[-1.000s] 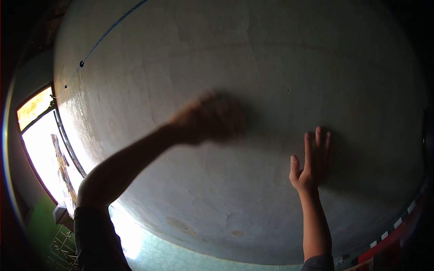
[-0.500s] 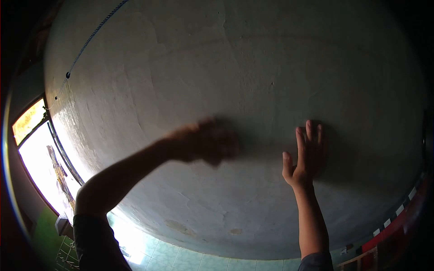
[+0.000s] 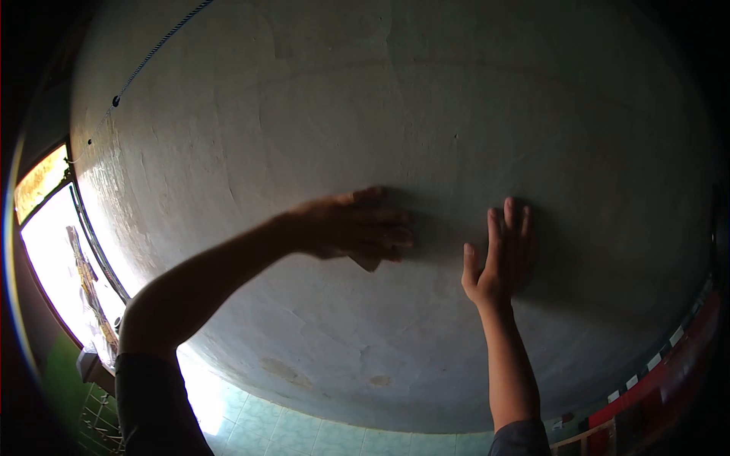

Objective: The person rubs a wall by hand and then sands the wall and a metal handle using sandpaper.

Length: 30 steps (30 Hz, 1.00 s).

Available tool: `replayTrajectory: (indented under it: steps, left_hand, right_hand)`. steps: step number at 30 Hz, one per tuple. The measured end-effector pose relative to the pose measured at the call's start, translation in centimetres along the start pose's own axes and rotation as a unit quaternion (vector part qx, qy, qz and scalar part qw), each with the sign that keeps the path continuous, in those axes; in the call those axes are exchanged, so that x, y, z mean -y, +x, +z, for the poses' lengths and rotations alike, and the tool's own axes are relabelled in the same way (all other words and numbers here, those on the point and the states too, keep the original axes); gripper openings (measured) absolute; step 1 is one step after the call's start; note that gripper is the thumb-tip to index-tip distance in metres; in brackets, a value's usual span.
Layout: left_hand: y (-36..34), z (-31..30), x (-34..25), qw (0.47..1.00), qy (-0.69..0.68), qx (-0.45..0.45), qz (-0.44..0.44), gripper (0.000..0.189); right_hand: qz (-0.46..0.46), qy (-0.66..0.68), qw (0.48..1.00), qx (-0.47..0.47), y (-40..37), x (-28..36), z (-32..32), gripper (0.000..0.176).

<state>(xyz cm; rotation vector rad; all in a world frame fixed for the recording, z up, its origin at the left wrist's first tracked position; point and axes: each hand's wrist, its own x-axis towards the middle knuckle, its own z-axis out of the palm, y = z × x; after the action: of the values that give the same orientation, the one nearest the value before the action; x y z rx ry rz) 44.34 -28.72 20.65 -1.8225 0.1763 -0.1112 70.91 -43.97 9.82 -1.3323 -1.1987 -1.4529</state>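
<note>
Dark grey short sleeves; forearms bare; left hand, right hand bare.

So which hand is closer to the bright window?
Left. The left hand is on the wall to the right of the window; the right hand lies flat farther right.

Left hand pressed against pale plaster wall, fingers stretched sideways, small pale scrap poking out under palm. Right hand flat on wall just beside it, fingers pointing up. Thin cord crosses wall's upper left. Bright window at left edge; turquoise floor tiles below.
</note>
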Motion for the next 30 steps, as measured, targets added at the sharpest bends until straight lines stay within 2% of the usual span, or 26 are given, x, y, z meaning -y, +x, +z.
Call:
replayTrajectory:
  steps: [1, 2, 3, 4, 5, 6, 9, 10, 11, 12, 13, 14, 15, 17, 18, 19, 20, 21, 22, 25, 26, 27, 29, 30]
  left_hand:
    - [0.7, -1.3, 2.0, 0.998, -0.037, 0.053, -0.021, 0.068]
    - [0.6, -4.9, 4.8, 0.987, -0.004, 0.109, -0.121, 0.061]
    - [-0.6, -3.5, 6.6, 0.955, -0.017, -0.014, -0.297, 0.052]
    - [-1.6, -3.4, 10.4, 0.914, -0.014, -0.061, -0.400, 0.049]
    - [-3.4, -1.5, 13.0, 0.866, 0.089, -0.127, -0.476, 0.048]
    - [-5.8, 1.9, 16.2, 0.816, 0.037, -0.264, -0.513, 0.051]
    - [-4.4, 1.9, 12.9, 0.793, 0.087, -0.238, -0.554, 0.055]
    - [-3.4, 1.2, 10.4, 0.826, 0.058, -0.222, -0.515, 0.058]
    - [-1.2, -1.5, 7.1, 0.870, 0.089, -0.071, -0.479, 0.058]
    - [0.6, -2.0, 4.0, 0.900, 0.039, 0.024, -0.433, 0.060]
    - [1.2, -2.9, 1.2, 0.947, 0.026, 0.014, -0.320, 0.059]
    - [1.4, -1.7, 0.2, 0.970, -0.197, -0.077, -0.117, 0.057]
    - [0.4, -1.5, -0.1, 0.991, -0.119, -0.050, -0.021, 0.052]
    - [0.9, -2.6, 2.9, 0.986, -0.133, 0.027, -0.093, 0.053]
    - [0.3, -4.6, 4.7, 0.978, -0.045, 0.030, -0.202, 0.051]
    - [-1.0, -2.1, 6.9, 0.916, -0.086, -0.097, -0.379, 0.047]
    - [-3.3, -1.0, 11.1, 0.894, 0.042, -0.169, -0.412, 0.037]
    - [-5.9, 1.1, 13.9, 0.800, -0.013, -0.252, -0.544, 0.032]
    - [-7.3, 2.1, 16.0, 0.737, -0.004, -0.304, -0.604, 0.038]
    - [-5.7, 3.3, 13.6, 0.734, 0.125, -0.254, -0.617, 0.051]
    - [-4.2, 2.6, 11.3, 0.764, 0.060, -0.265, -0.586, 0.056]
    - [-2.2, 1.3, 8.2, 0.799, 0.038, -0.194, -0.568, 0.055]
    - [-0.8, -1.3, 1.7, 0.919, -0.035, -0.046, -0.390, 0.058]
    - [-1.5, 1.2, -0.2, 0.954, -0.037, -0.171, -0.241, 0.060]
  right_hand:
    - [0.002, -0.008, 1.000, 0.004, -0.1, 0.2, -0.1, 0.058]
    - [0.007, -0.016, 1.000, 0.012, -0.3, 0.4, -0.2, 0.059]
    - [0.007, -0.011, 1.000, 0.007, -0.5, 0.5, 0.0, 0.059]
    - [0.006, -0.006, 1.000, 0.002, -0.5, 0.4, 0.1, 0.059]
    - [0.004, -0.003, 1.000, -0.005, -0.4, 0.3, 0.3, 0.059]
    - [0.006, -0.006, 1.000, 0.000, -0.4, 0.3, 0.2, 0.059]
    - [0.009, -0.013, 1.000, 0.014, -0.5, 0.3, -0.1, 0.060]
    - [0.009, -0.013, 1.000, 0.015, -0.5, 0.2, 0.0, 0.061]
    - [0.012, -0.013, 1.000, 0.017, -0.5, 0.3, 0.0, 0.061]
    - [0.010, -0.014, 1.000, 0.018, -0.6, 0.4, -0.1, 0.062]
    - [0.008, -0.016, 1.000, 0.018, -0.5, 0.4, -0.1, 0.063]
    - [0.007, -0.019, 1.000, 0.017, -0.4, 0.4, -0.1, 0.063]
    - [0.009, -0.016, 1.000, 0.014, -0.5, 0.4, 0.0, 0.063]
    - [0.006, -0.007, 1.000, 0.007, -0.5, 0.4, 0.2, 0.063]
    - [0.005, -0.006, 1.000, 0.005, -0.4, 0.3, 0.2, 0.063]
    - [0.006, -0.005, 1.000, 0.004, -0.5, 0.3, 0.3, 0.063]
    - [0.008, -0.002, 1.000, 0.005, -0.6, 0.4, 0.3, 0.063]
    - [0.008, -0.001, 1.000, 0.006, -0.6, 0.4, 0.3, 0.063]
    - [0.009, -0.001, 1.000, 0.008, -0.5, 0.5, 0.3, 0.063]
    - [0.006, -0.006, 1.000, 0.011, -0.5, 0.3, 0.2, 0.064]
    - [0.007, -0.009, 1.000, 0.011, -0.5, 0.4, 0.2, 0.065]
    - [0.009, -0.010, 1.000, 0.010, -0.4, 0.4, 0.3, 0.065]
    - [0.011, -0.011, 1.000, 0.016, -0.5, 0.4, 0.1, 0.065]
    - [0.013, -0.012, 1.000, 0.017, -0.7, 0.5, 0.0, 0.064]
